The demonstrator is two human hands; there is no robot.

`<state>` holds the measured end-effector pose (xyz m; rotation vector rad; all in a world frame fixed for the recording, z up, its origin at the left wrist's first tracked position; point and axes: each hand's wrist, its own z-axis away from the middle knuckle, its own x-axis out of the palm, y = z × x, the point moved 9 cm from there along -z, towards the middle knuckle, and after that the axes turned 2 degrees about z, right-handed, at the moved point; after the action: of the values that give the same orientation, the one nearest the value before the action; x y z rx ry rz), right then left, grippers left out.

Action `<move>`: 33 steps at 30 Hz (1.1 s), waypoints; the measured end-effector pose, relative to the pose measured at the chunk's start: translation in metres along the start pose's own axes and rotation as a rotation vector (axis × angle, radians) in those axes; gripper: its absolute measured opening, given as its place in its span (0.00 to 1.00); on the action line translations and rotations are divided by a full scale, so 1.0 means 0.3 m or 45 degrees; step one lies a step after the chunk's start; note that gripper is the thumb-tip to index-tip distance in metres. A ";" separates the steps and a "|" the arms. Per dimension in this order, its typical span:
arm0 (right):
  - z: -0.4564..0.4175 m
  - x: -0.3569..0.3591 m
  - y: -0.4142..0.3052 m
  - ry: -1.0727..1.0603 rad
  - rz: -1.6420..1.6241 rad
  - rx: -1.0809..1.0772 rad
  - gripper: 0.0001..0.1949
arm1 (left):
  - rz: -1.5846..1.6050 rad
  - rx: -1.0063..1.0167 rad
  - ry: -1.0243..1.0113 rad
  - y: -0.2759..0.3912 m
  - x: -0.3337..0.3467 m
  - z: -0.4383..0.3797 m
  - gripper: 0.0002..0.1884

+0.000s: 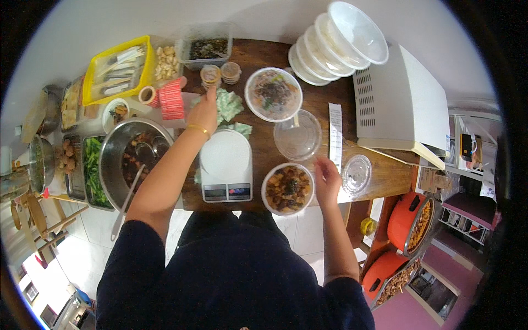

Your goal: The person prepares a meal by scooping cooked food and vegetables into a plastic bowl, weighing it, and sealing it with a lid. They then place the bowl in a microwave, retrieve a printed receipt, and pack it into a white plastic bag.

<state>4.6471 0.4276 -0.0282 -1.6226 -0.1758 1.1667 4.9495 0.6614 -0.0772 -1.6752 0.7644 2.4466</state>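
My left hand (204, 112) reaches to the back of the wooden table, its fingertips at a stack of small lidded sauce cups (210, 75). Whether they grip a cup is hidden. A second stack of cups (230, 72) and a crumpled green cloth (228, 105) are beside it. My right hand (328, 180), slightly blurred and loosely curled with nothing visible in it, hovers right of an uncovered bowl of brown diced food (288, 189). Behind that bowl lies a clear plastic lid (298, 136). Farther back is a bowl under a clear, clouded lid (273, 95). Between my arms sits a white kitchen scale (226, 165).
Leftward stand a steel pot with ladles (108, 173), a tray of greens (94, 165), red paper cups (171, 101) and a yellow basket (86, 93). Stacked bowls (354, 33), a microwave (396, 99), a printed receipt (335, 132), another lid (357, 175) and red pots (402, 220) are rightward.
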 end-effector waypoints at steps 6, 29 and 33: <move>0.357 -0.079 0.482 -0.210 -0.574 0.707 0.13 | 0.742 0.419 -0.194 0.249 0.229 0.501 0.18; 0.197 -0.092 0.388 -0.529 -0.524 0.147 0.18 | 1.272 -0.041 -0.279 0.171 0.523 0.643 0.20; 0.025 -0.746 0.639 -0.022 -0.512 0.319 0.13 | 0.773 0.244 0.216 0.293 0.284 0.543 0.19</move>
<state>4.4460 0.2132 -0.0504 -1.2833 -0.3366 0.8546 4.7470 0.6388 -0.0767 -1.7872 1.6876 2.4672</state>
